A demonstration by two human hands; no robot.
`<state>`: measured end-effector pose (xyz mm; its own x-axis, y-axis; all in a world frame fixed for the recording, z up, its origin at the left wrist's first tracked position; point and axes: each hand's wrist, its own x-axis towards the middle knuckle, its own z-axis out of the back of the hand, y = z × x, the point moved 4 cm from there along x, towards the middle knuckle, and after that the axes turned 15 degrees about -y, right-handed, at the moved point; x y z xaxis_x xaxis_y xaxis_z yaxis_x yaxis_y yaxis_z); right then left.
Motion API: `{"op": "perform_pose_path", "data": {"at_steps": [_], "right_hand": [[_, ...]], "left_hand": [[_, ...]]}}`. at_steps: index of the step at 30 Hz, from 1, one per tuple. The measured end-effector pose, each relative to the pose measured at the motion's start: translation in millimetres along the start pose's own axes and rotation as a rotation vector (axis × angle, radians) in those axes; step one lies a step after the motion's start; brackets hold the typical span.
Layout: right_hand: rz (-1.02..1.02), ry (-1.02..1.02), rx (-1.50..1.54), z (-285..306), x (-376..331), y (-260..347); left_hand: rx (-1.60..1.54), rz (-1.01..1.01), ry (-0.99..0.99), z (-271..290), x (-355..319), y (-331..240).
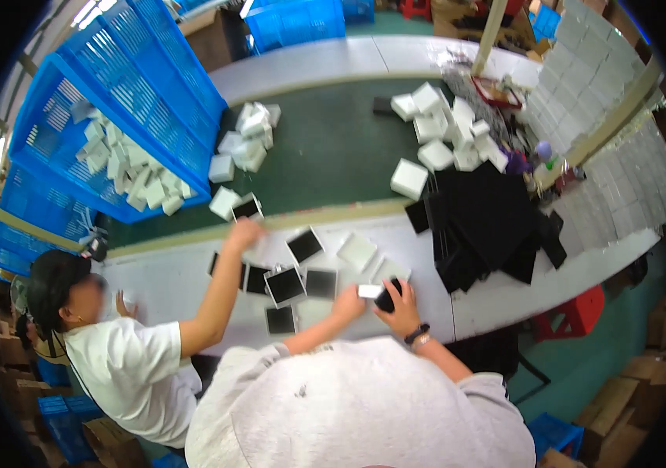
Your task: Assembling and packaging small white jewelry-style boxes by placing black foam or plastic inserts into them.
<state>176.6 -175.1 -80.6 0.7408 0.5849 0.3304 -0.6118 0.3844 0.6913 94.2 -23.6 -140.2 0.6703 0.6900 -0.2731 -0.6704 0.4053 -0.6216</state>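
My left hand is closed on the near end of a small white box part, low over the white table. Right beside it, my right hand grips a dark black piece; its exact kind is hard to make out. Just beyond my hands lie a white open box half and a second one. To the left, several shallow white boxes with black inserts are spread about, among them a tilted box and a greyer one.
A co-worker's hand reaches over the table at left, by a black-lined box. A black sheet pile lies at right. White boxes sit on the green belt. A blue crate holds more.
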Motion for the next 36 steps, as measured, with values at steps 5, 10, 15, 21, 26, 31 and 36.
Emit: {"op": "perform_pose_path", "data": {"at_steps": [5, 10, 15, 21, 26, 31, 36], "right_hand": [[0.423, 0.158, -0.079, 35.5, 45.1, 86.4], [0.389, 0.254, 0.072, 39.5, 45.0, 112.0], [0.271, 0.148, 0.140, 43.4, 27.7, 97.6], [-0.035, -0.024, 0.292, 42.9, -4.3, 88.9], [0.218, -0.145, 0.023, 54.7, 8.4, 115.0], [0.421, -0.035, 0.007, 66.2, 15.7, 132.9], [0.462, 0.100, -0.096, 60.2, 8.2, 142.5]], "left_hand": [[-0.296, 0.042, 0.174, 49.4, -3.6, -2.0], [-0.847, 0.345, 0.335, 95.9, -36.7, -31.5], [-1.639, 0.501, 1.022, 77.9, -81.4, -26.5], [-1.314, 0.361, 0.700, 73.9, -93.1, -51.0], [-1.474, 0.402, 0.615, 86.6, -87.0, -71.0], [-1.659, 0.471, 0.740, 97.8, -86.1, -78.1], [-1.503, 0.586, 0.574, 102.9, -93.7, -75.7]]}}
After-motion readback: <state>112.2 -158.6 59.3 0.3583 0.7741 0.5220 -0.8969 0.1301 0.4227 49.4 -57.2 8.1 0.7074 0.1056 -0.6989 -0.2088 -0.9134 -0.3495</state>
